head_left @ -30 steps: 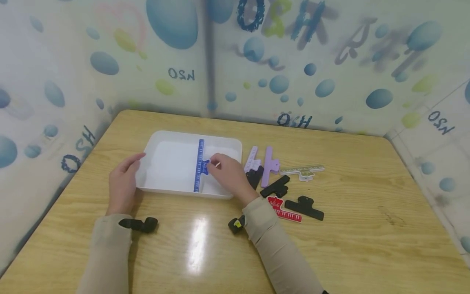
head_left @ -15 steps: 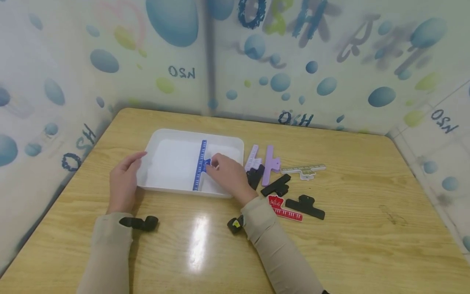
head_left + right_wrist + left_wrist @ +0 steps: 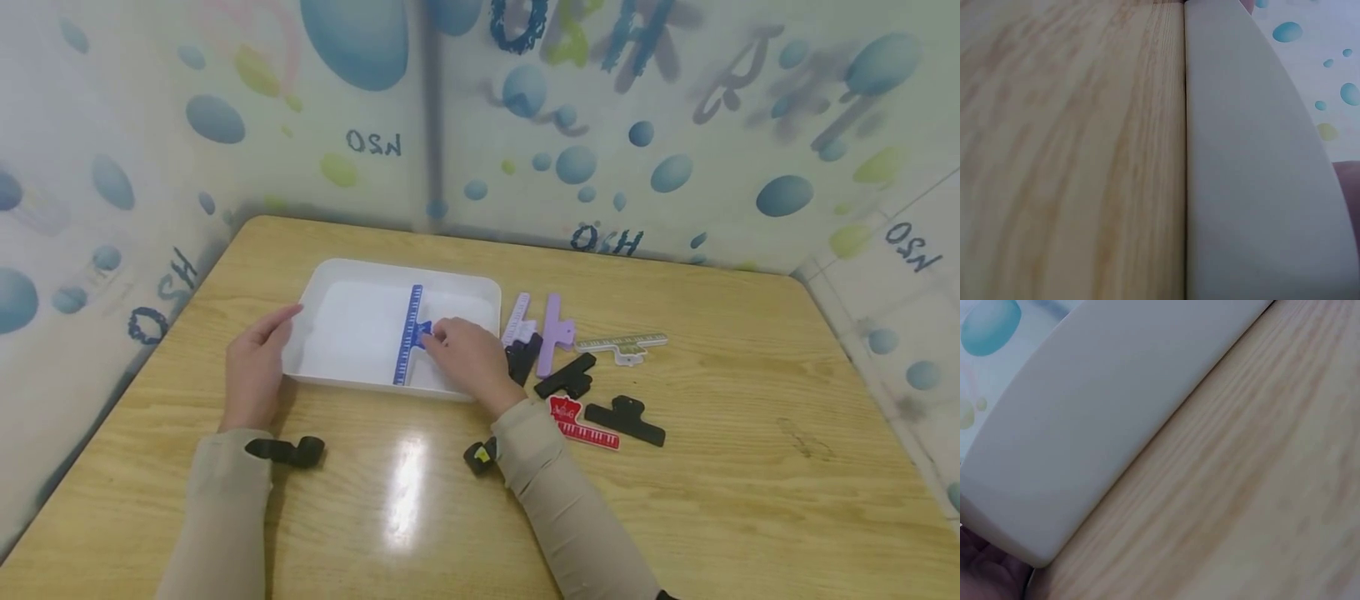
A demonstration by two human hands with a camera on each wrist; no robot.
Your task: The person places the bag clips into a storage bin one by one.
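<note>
A blue clip with a ruler-like bar of white marks lies across the white tray. My right hand reaches over the tray's right part and pinches the clip's tab between thumb and finger. My left hand rests against the tray's left side, fingertips right at the rim. In the left wrist view, part of the left hand shows beside the tray's outer wall. The right wrist view is mostly the tray's front wall, with a sliver of the right hand beyond it.
Right of the tray lie a pale lilac clip, a purple clip, a gold-and-white clip, a red clip and several black clips. The wooden table meets patterned walls behind.
The blue clip stays pinched in the right hand and has shifted only very slightly within the tray. The left hand keeps its place; the whole view has drifted a little.
</note>
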